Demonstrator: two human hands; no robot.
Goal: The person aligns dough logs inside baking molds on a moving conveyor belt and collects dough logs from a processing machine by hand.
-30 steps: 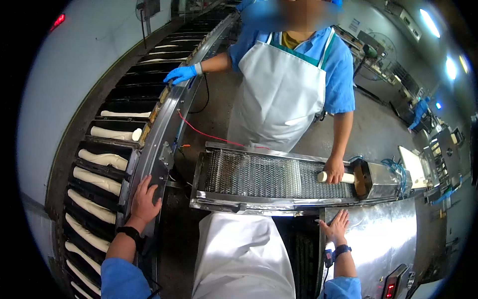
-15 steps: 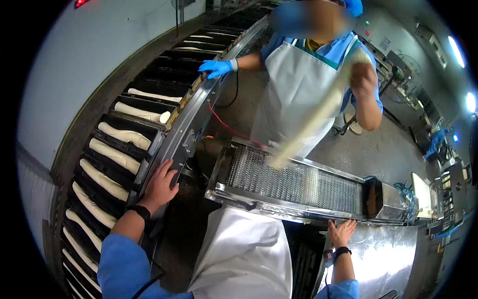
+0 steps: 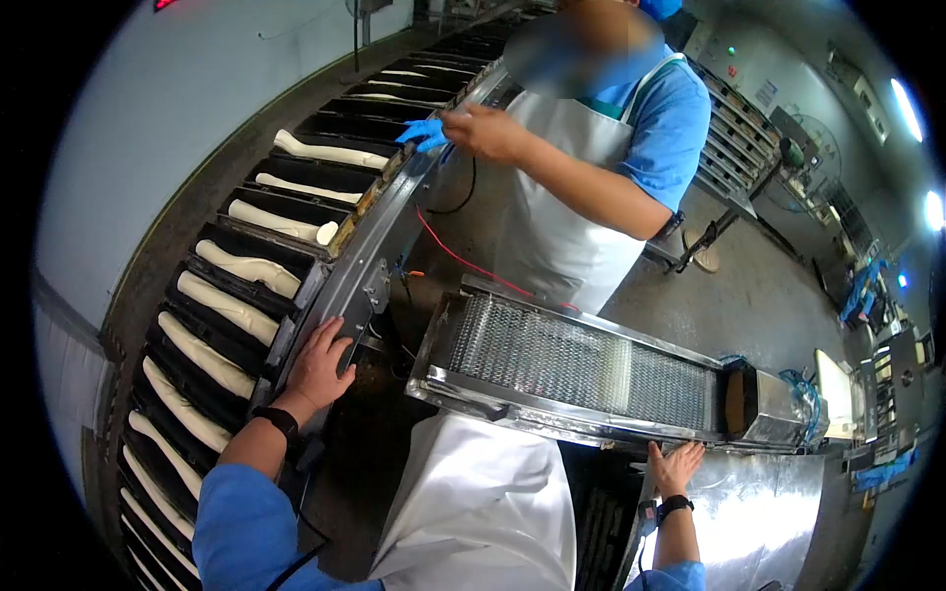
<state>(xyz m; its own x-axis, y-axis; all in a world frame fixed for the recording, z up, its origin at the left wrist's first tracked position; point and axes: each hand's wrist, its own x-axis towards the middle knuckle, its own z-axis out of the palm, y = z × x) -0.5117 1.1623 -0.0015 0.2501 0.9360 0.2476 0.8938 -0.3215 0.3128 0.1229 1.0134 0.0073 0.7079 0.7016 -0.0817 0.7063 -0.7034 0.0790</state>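
Observation:
My left hand [image 3: 321, 367] rests with fingers apart on the metal rail [image 3: 347, 286] beside a line of black trays. Long pale dough strips [image 3: 202, 352] lie in those trays, one to a tray. My right hand [image 3: 677, 465] lies flat against the near edge of a mesh belt conveyor [image 3: 522, 345], at its right part. Both hands hold nothing. Across the conveyor, a co-worker's bare hand [image 3: 483, 133] is raised near the rail, and their blue-gloved hand [image 3: 424, 134] touches the rail by the trays. A fresh dough strip [image 3: 330, 150] lies in the tray near that glove.
A metal box [image 3: 778, 399] sits at the conveyor's right end. A shiny metal sheet [image 3: 759, 502] is below it. A red cable [image 3: 458, 258] runs to the conveyor's far side. Racks and a fan stand behind the co-worker.
The co-worker's bare hand has moved left from above the conveyor to the trays. The long dough strip it held now lies in a tray. My hands have stayed in place.

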